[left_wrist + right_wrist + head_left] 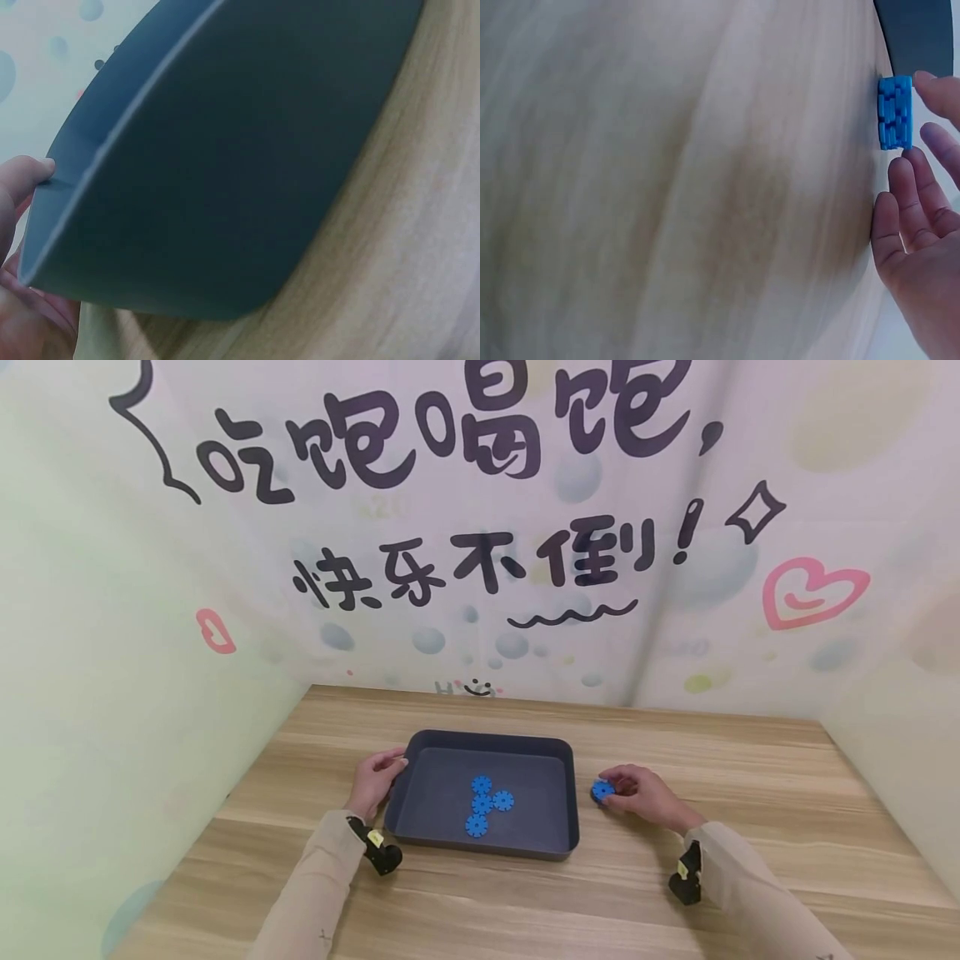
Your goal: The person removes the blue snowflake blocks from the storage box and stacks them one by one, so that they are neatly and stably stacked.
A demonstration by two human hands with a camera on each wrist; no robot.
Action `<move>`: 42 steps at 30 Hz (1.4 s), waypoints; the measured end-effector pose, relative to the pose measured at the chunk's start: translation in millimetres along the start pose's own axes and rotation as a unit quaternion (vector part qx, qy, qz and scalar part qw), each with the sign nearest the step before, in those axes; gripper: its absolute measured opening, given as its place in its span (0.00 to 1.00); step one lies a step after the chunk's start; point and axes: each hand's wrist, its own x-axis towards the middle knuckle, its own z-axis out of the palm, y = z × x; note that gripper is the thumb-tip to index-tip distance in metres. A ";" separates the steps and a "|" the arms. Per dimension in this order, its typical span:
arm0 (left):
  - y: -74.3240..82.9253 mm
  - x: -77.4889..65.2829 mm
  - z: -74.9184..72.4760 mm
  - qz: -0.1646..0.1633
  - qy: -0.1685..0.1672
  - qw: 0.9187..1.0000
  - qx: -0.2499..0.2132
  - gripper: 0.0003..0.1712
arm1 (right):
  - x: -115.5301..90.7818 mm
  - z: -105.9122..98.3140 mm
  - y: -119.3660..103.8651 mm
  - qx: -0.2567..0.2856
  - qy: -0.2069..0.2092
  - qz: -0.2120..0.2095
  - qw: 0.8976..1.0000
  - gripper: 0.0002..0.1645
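A dark grey rectangular tray (487, 852) stands on the table. My left hand (372, 782) grips its left edge, and in the left wrist view the thumb (34, 171) laps over the rim. Inside the tray lie several blue notched discs (482, 803), three in a rough column and one to the right. Just right of the tray, my right hand (643, 793) holds a short stack of blue notched discs (602, 790) between thumb and fingers. The right wrist view shows this stack (895, 112) from the side, close to the wooden surface, thumb at one end and fingertips at the other.
The wood-grain table (465, 910) reaches back to a printed wall cloth (465, 635) with black lettering and hearts. Another pale cloth (112, 693) hangs along the left side. Each wrist wears a small black camera on a strap.
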 end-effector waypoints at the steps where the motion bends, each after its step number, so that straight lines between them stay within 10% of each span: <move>1: 0.0 0.0 0.1 -0.001 0.001 1.000 -0.001 0.19 | -0.1 -0.5 -0.3 0.000 0.000 -0.001 1.000 0.22; 15: 1.4 -1.1 -1.9 -0.009 0.000 1.000 -0.005 0.20 | 16.5 -0.7 -26.1 -0.007 0.036 -0.058 0.998 0.17; 28: 0.9 -0.6 -2.6 -0.012 -0.001 1.000 -0.003 0.19 | 50.3 36.2 -85.7 -0.019 -0.032 -0.102 0.994 0.16; 42: 1.4 0.2 -0.8 -0.014 0.001 1.000 -0.015 0.19 | 77.2 80.5 -80.7 -0.090 -0.116 -0.113 0.983 0.17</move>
